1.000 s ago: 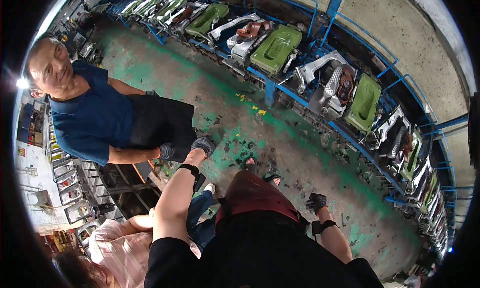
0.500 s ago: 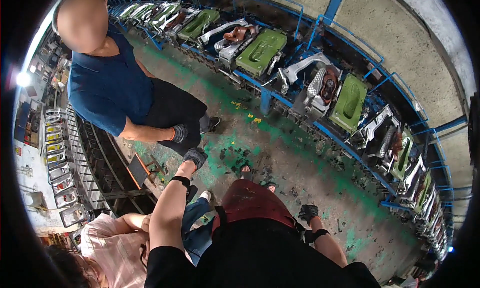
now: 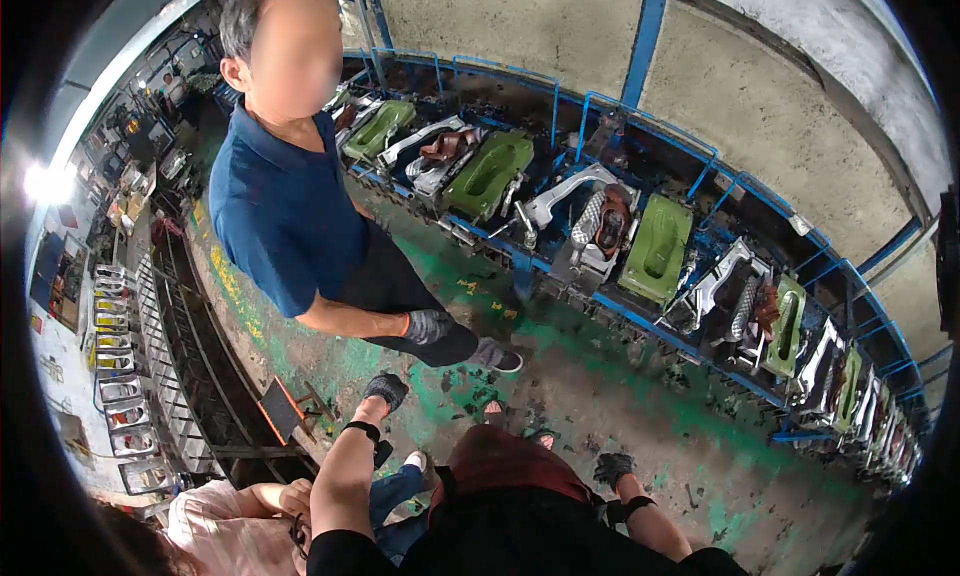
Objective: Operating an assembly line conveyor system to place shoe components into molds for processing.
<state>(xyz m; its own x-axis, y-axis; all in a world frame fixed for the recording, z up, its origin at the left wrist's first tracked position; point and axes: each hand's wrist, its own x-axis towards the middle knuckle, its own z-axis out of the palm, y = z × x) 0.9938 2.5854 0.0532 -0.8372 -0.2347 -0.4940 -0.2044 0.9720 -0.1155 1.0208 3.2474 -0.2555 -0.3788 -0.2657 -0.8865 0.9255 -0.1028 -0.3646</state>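
Note:
My left hand (image 3: 385, 389), in a dark grey glove, hangs over the stained floor with its fingers loose and nothing seen in it. A black strap rings the forearm behind it. On the other side of the dark red apron (image 3: 510, 464), my right hand (image 3: 612, 469) is also gloved and hangs low, fingers partly spread and holding nothing. Neither hand touches the conveyor line (image 3: 570, 294), which carries green moulds (image 3: 657, 248), silvery metal mould parts (image 3: 577, 191) and brown shoe-shaped pieces (image 3: 612, 226).
A person in a blue shirt (image 3: 280, 211) stands ahead on the left, wearing gloves. Another person in a pink top (image 3: 215, 531) is close at lower left. A rack (image 3: 165, 326) curves along the left, beside an orange-edged dark panel (image 3: 281, 412). Blue rails (image 3: 640, 101) back the line.
The view has shifted, so the line sits further left and the person in blue further right. My left hand appears lower, and the right hand also sits slightly lower.

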